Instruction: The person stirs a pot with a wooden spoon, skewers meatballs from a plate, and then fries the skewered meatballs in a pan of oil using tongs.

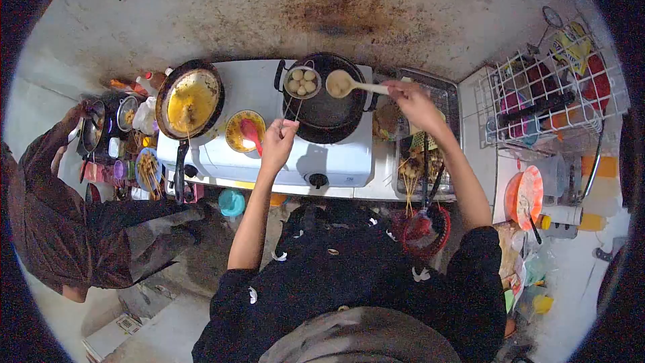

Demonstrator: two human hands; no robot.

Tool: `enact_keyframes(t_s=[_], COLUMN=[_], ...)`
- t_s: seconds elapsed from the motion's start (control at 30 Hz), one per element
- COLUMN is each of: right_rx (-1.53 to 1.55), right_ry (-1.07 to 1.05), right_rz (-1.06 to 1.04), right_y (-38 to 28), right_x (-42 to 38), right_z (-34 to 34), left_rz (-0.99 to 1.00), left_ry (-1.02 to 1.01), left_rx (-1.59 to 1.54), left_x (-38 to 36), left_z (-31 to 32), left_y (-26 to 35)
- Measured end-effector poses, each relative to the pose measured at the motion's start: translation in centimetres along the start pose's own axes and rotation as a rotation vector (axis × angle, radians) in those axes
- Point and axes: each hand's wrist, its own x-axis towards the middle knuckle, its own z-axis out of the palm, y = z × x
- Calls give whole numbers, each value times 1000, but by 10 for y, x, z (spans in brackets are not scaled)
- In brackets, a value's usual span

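My left hand (277, 142) is closed round the thin handle of a small strainer (302, 96). Several pale round balls (301, 82) lie in its bowl, over the left side of a dark wok (330, 129). With my right hand (414, 102) I grip the handle of a light-coloured ladle (369, 88). The ladle's bowl is above the wok, close to the strainer, and has pale contents I cannot make out clearly. The wok stands on the right side of a white stove (259, 168).
On the stove's left is a frying pan (191, 99) with yellow liquid; beside it stands a yellow bowl (235, 136) with a pink spoon. A metal tray (448, 107) holds skewers at right. A wire rack (494, 131) hangs beyond. Another person (74, 222) works at far left.
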Motion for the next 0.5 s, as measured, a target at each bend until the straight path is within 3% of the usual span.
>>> enact_keyframes(t_s=[0.17,0.23,0.27,0.3,0.4,0.5], right_rx=[-23,-213,-228,-227,-564,-625], right_ry=[140,156,247,246,362,386], right_rz=[-103,-142,-287,-290,-527,-573], right_y=[-43,-56,-50,-51,-54,-46], right_x=[-5,-9,-10,-11,-16,-18], right_z=[-10,-3,10,19,38,44], left_rz=[-41,-30,-21,-21,-42,-81], left_ry=[20,15,9,11,-25,-25], left_rx=[43,31,18,19,-26,-57], left_x=[-1,-3,-4,-5,-5,-5], left_z=[5,9,9,9,9,7], left_y=[-6,1,4,5,10,16])
